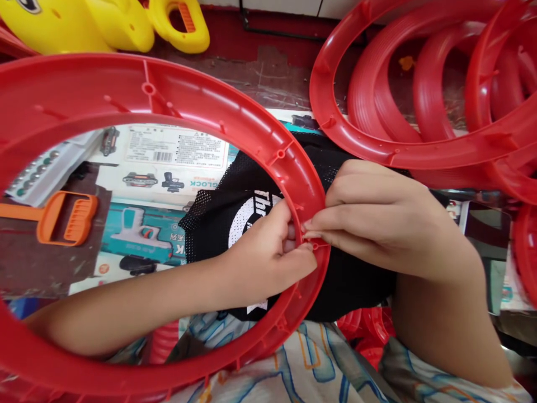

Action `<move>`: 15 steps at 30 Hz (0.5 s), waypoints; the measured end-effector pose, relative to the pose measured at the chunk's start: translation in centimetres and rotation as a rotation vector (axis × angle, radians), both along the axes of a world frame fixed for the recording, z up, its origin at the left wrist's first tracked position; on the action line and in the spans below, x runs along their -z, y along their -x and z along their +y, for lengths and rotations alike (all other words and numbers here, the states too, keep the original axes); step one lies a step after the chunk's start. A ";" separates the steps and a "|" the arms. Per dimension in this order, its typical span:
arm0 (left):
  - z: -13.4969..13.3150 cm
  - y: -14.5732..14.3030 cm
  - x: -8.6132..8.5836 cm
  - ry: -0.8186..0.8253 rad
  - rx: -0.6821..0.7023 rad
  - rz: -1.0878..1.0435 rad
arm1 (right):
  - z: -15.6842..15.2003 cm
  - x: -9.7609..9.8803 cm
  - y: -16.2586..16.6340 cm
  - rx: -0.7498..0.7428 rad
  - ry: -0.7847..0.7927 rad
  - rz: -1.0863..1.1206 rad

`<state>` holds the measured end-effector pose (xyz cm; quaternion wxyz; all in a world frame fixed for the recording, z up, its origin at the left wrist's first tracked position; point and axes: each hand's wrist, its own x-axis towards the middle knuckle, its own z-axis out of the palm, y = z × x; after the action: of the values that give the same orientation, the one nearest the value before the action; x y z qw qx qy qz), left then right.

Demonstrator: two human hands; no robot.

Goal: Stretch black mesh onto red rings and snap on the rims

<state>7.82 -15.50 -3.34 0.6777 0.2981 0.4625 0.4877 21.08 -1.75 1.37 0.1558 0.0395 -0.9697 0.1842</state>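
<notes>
A large red plastic ring point(235, 103), its hollow ribbed side with screw posts facing me, fills the left and middle of the view. My left hand point(279, 246) reaches through the ring's opening and is closed around its right-hand part, thumb on the hollow side. My right hand point(373, 215) comes from the right, its thumb and fingertips pinched together at the inner rim beside a screw post. Whatever lies between those fingertips is too small or hidden to make out. Both hands nearly touch there. Behind them is a black mesh garment point(352, 285) with white print.
More red rings point(419, 151) are piled at the upper right. Yellow plastic parts point(180, 25) lie at the upper left. An orange handle point(67, 218) and printed toy-gun boxes point(142, 229) rest beyond the ring's opening. Red pieces point(373, 330) sit low, near patterned cloth point(310, 364) on my lap.
</notes>
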 end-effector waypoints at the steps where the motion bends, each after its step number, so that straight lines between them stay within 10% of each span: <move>1: 0.0 0.0 0.0 0.002 0.003 0.006 | 0.0 0.0 0.0 0.002 -0.001 -0.002; 15: 0.0 -0.1 0.0 -0.021 -0.008 -0.047 | -0.4 0.0 -0.3 0.059 0.037 -0.032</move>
<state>7.90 -15.51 -3.31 0.6832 0.2918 0.4427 0.5022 21.41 -2.17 1.40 0.1464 0.0053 -0.9691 0.1983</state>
